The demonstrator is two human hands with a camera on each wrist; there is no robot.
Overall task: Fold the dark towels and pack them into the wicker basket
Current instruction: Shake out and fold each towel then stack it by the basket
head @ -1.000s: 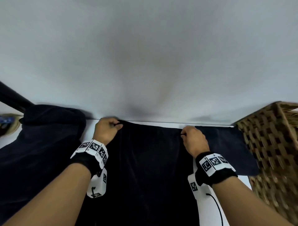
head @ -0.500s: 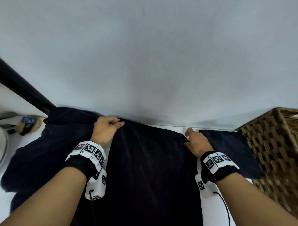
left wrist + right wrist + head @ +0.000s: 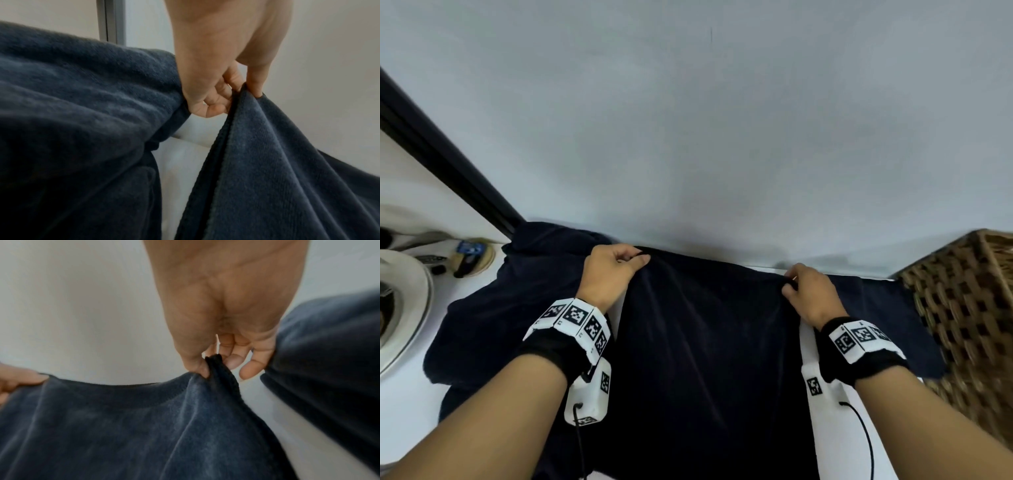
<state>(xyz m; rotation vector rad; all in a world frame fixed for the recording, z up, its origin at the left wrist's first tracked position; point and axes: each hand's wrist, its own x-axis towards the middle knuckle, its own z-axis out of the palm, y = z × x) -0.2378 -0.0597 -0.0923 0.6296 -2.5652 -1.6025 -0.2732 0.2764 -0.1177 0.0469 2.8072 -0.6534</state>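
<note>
A dark navy towel hangs between my two hands over the white table. My left hand pinches its far left corner between thumb and fingers. My right hand pinches the far right corner the same way. The far edge sags a little between the hands. A heap of dark towels lies to the left, bulking beside my left hand. A flat dark towel lies to the right, next to the wicker basket.
A plain wall rises just behind the table's far edge. A black post slants at the left. A white round appliance and small items sit at far left. Bare white table shows under my right wrist.
Both hands have lifted the towel's far corners off the table and drawn them toward me. The camera view tilted, showing more of the left side.
</note>
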